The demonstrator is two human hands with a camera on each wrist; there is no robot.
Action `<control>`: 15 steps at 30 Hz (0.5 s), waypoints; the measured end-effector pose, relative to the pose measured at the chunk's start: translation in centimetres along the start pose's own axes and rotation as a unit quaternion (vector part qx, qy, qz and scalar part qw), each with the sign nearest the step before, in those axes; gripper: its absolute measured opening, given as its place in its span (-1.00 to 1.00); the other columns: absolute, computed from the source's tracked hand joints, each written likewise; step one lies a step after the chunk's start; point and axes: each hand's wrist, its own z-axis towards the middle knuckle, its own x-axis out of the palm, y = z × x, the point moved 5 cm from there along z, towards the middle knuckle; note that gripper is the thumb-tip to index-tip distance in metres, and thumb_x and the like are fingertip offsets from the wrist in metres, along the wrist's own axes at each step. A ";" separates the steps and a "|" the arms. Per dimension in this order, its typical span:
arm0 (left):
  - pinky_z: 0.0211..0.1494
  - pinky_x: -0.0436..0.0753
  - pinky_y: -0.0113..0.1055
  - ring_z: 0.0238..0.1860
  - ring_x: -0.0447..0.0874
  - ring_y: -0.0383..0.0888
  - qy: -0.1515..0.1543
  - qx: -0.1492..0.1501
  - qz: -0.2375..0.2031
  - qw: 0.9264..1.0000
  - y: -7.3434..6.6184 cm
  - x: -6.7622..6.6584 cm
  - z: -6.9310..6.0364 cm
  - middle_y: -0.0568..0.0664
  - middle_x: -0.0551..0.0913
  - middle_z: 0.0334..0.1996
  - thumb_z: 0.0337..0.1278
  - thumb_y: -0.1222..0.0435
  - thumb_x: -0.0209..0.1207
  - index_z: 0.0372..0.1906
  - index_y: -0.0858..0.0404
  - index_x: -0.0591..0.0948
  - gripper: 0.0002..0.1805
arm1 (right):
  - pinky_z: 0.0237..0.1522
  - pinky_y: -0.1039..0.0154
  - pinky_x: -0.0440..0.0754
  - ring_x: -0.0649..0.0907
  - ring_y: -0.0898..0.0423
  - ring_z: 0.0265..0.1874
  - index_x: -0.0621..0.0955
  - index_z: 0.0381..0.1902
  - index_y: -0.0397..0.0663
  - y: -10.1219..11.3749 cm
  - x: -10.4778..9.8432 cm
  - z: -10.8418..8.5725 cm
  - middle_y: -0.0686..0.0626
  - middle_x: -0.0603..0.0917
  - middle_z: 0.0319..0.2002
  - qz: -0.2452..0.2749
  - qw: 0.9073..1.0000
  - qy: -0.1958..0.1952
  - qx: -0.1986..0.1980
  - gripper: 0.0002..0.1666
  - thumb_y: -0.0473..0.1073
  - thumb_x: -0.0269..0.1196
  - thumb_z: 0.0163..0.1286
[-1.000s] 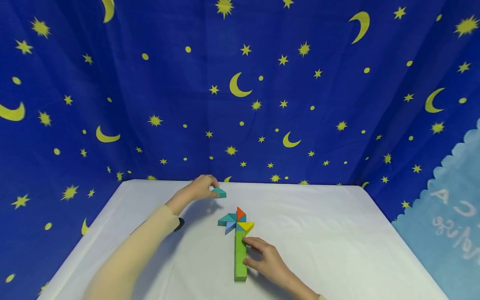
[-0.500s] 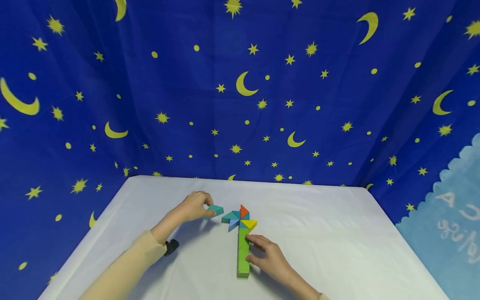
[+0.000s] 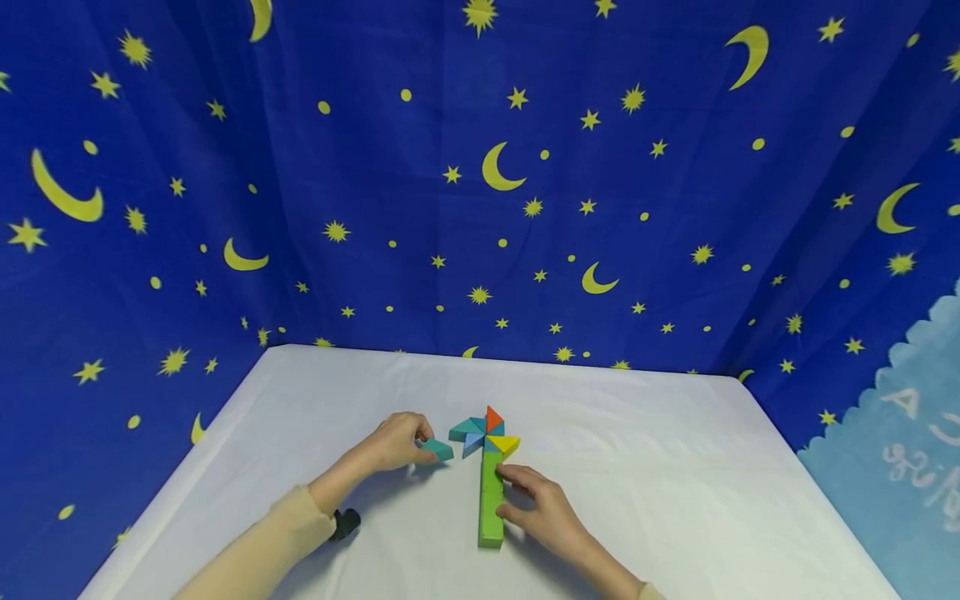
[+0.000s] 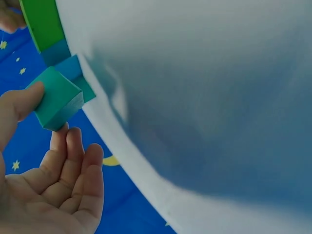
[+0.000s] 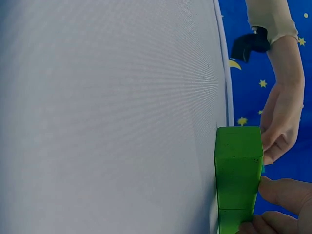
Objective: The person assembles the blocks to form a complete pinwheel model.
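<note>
My left hand (image 3: 396,442) pinches a teal block (image 4: 57,92) between thumb and fingertips, just left of a pinwheel-like cluster of blocks. In that cluster are a red triangular block (image 3: 493,419), a yellow triangular block (image 3: 506,445), a light blue block (image 3: 472,443) and a teal triangular block (image 3: 465,428). A column of green blocks (image 3: 491,500) runs from the cluster towards me, lying on the white table. My right hand (image 3: 551,515) rests along the column's right side, thumb and fingertips touching it without wrapping round. In the right wrist view, the green blocks (image 5: 239,168) stand close by the thumb.
A white cloth (image 3: 637,467) covers the table. Blue curtains (image 3: 420,167) with yellow moons and stars stand behind and at the sides. A light blue panel (image 3: 900,433) with white lettering is at the right. A black device (image 3: 346,524) sits at my left wrist.
My left hand has come down and towards me with the teal block, from behind the cluster to beside its left side. The right hand stays at the green column. The head view has shifted slightly.
</note>
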 end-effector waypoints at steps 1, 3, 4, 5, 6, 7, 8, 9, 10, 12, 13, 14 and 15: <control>-0.19 0.54 -0.17 -0.30 0.51 -0.17 0.003 0.003 0.001 1.000 0.0 0.2 0.0 -0.12 0.57 -0.40 -0.17 0.25 0.45 -0.35 0.25 0.63 -0.73 | 0.10 0.26 0.50 0.51 -0.07 0.13 0.48 0.19 -0.29 0.0 0.0 0.0 -0.16 0.52 0.15 0.000 1.000 0.000 0.000 -0.37 -0.23 0.37 0.17; -0.21 0.54 -0.17 -0.31 0.50 -0.17 0.008 0.005 0.003 1.000 0.0 0.6 -0.2 -0.11 0.57 -0.41 -0.18 0.25 0.45 -0.36 0.27 0.62 -0.73 | 0.10 0.26 0.50 0.51 -0.07 0.13 0.48 0.19 -0.29 0.0 0.0 0.0 -0.16 0.52 0.16 0.000 1.000 0.000 0.000 -0.37 -0.23 0.37 0.17; -0.22 0.53 -0.18 -0.32 0.49 -0.17 0.009 0.004 0.004 1.000 0.0 0.8 -0.2 -0.11 0.56 -0.42 -0.18 0.26 0.45 -0.36 0.28 0.62 -0.73 | 0.10 0.25 0.50 0.51 -0.07 0.13 0.48 0.19 -0.29 0.0 0.0 0.0 -0.16 0.51 0.16 0.000 1.000 0.000 0.000 -0.37 -0.23 0.37 0.17; -0.23 0.53 -0.18 -0.33 0.49 -0.17 0.009 0.005 0.007 1.000 0.0 0.9 -0.3 -0.11 0.55 -0.43 -0.19 0.26 0.45 -0.37 0.28 0.62 -0.73 | 0.10 0.25 0.50 0.51 -0.07 0.13 0.48 0.19 -0.29 0.0 0.0 0.0 -0.16 0.51 0.16 0.000 1.000 0.000 0.001 -0.37 -0.23 0.37 0.17; -0.23 0.52 -0.19 -0.34 0.48 -0.16 0.009 0.005 0.009 1.000 -0.1 1.0 -0.4 -0.11 0.55 -0.43 -0.19 0.26 0.45 -0.37 0.29 0.62 -0.72 | 0.10 0.25 0.50 0.51 -0.07 0.13 0.48 0.19 -0.29 0.0 0.0 0.0 -0.16 0.51 0.16 0.001 1.000 0.000 0.001 -0.37 -0.23 0.37 0.17; -0.24 0.51 -0.19 -0.35 0.47 -0.16 0.008 0.004 0.012 1.000 -0.1 1.1 -0.4 -0.11 0.54 -0.44 -0.20 0.26 0.45 -0.38 0.29 0.62 -0.72 | 0.10 0.25 0.50 0.51 -0.08 0.13 0.48 0.19 -0.29 0.0 0.0 0.0 -0.16 0.51 0.16 0.002 1.000 0.000 0.001 -0.37 -0.22 0.37 0.17; -0.24 0.51 -0.20 -0.36 0.46 -0.17 0.006 0.004 0.016 1.000 -0.1 1.2 -0.5 -0.11 0.53 -0.45 -0.21 0.25 0.46 -0.39 0.29 0.61 -0.72 | 0.10 0.25 0.50 0.51 -0.08 0.13 0.48 0.19 -0.29 0.0 0.0 0.0 -0.16 0.51 0.16 0.002 1.000 0.000 0.001 -0.37 -0.22 0.37 0.17; -0.25 0.50 -0.20 -0.37 0.45 -0.17 0.004 0.003 0.019 1.000 -0.1 1.3 -0.5 -0.11 0.52 -0.45 -0.22 0.25 0.46 -0.39 0.29 0.61 -0.71 | 0.10 0.25 0.49 0.51 -0.08 0.14 0.48 0.19 -0.29 0.0 0.0 -0.1 -0.16 0.51 0.16 0.004 1.000 0.001 0.001 -0.37 -0.22 0.37 0.17; -0.26 0.49 -0.21 -0.38 0.44 -0.17 0.001 0.005 0.021 1.000 -0.1 1.4 -0.6 -0.11 0.52 -0.46 -0.23 0.24 0.47 -0.40 0.29 0.60 -0.70 | 0.10 0.25 0.49 0.50 -0.08 0.14 0.48 0.19 -0.29 0.0 0.0 -0.1 -0.16 0.51 0.16 0.005 1.000 0.001 0.001 -0.37 -0.22 0.37 0.17; -0.27 0.48 -0.23 -0.40 0.42 -0.19 -0.005 0.006 0.028 1.000 -0.1 1.5 -0.6 -0.12 0.50 -0.47 -0.24 0.23 0.47 -0.41 0.28 0.60 -0.69 | 0.10 0.25 0.49 0.50 -0.08 0.14 0.47 0.19 -0.29 0.0 0.0 0.0 -0.16 0.51 0.16 0.007 1.000 0.001 0.000 -0.37 -0.23 0.37 0.17; -0.29 0.48 -0.25 -0.41 0.42 -0.19 -0.009 0.007 0.031 0.999 -0.1 1.6 -0.6 -0.13 0.50 -0.49 -0.25 0.23 0.47 -0.42 0.28 0.59 -0.69 | 0.11 0.25 0.49 0.50 -0.08 0.14 0.47 0.19 -0.29 0.0 0.0 0.0 -0.16 0.51 0.16 0.007 1.000 0.002 0.000 -0.37 -0.23 0.37 0.17; -0.31 0.48 -0.26 -0.42 0.41 -0.20 -0.013 0.008 0.032 0.999 -0.2 1.7 -0.6 -0.13 0.49 -0.50 -0.25 0.22 0.48 -0.43 0.28 0.59 -0.69 | 0.11 0.24 0.49 0.50 -0.08 0.14 0.47 0.19 -0.29 0.0 0.0 0.0 -0.16 0.51 0.16 0.008 1.000 0.002 0.001 -0.37 -0.22 0.37 0.17; -0.32 0.48 -0.27 -0.43 0.40 -0.20 -0.016 0.007 0.033 0.999 -0.2 1.7 -0.6 -0.13 0.48 -0.50 -0.25 0.22 0.48 -0.44 0.28 0.58 -0.69 | 0.10 0.24 0.49 0.50 -0.08 0.14 0.47 0.19 -0.29 0.0 0.0 0.0 -0.16 0.51 0.16 0.008 1.000 0.002 0.001 -0.37 -0.22 0.37 0.17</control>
